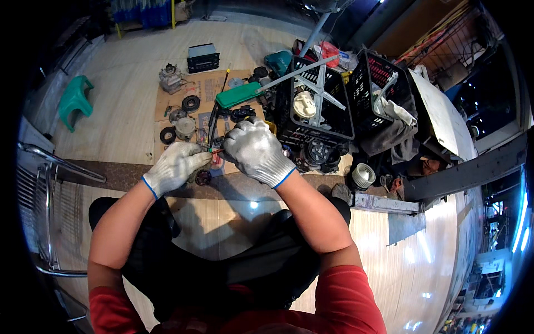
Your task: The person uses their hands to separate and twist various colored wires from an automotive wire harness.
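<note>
Both hands wear white knit gloves with blue cuffs and meet in front of me, low over the cardboard. My left hand is closed in a pinch at a small green and red piece, too small to name. My right hand is curled into a fist just right of it, back of the hand up. A thin dark length runs from the fist toward the piece; what the fist wraps round is hidden. Beyond the fingers lie a green plastic cover on a grey bar and dark cables.
On the cardboard sit black rings, a round metal motor part and a metal housing. Black crates full of parts stand right, near a white fan wheel. A green stool and chrome chair stand left.
</note>
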The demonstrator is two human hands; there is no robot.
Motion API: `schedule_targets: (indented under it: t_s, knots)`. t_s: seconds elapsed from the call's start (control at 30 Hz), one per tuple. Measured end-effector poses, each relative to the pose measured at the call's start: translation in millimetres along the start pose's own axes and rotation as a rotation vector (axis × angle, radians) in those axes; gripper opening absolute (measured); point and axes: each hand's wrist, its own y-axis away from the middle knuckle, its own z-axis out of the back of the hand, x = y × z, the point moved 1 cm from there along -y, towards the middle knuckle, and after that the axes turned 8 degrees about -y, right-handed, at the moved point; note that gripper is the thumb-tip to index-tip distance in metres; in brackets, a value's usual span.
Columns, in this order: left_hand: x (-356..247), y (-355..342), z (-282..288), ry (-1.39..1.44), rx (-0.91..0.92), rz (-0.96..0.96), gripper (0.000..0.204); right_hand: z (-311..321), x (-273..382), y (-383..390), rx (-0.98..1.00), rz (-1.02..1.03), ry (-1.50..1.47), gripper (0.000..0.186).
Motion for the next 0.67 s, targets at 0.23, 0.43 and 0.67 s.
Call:
schedule_targets:
  t_s: [0.23,0.43,0.67]
  knots:
    - [-11.3,11.6,3.6,-0.527,-0.319,-0.331,0.028,-15.5,0.0,1.5,0.069,-0.148,-0.451,0.026]
    - [-17.6,5.7,2.9,-0.86,-0.415,-0.517,0.022,-9.8,-9.4,3.7,0.063,-0.184,-0.75,0.028]
    - [10.1,-7.8,4.2,-0.754,-0.245,-0.288,0.027,-19.7,-4.9,0.4,-0.064,-0.094,-0.151,0.025]
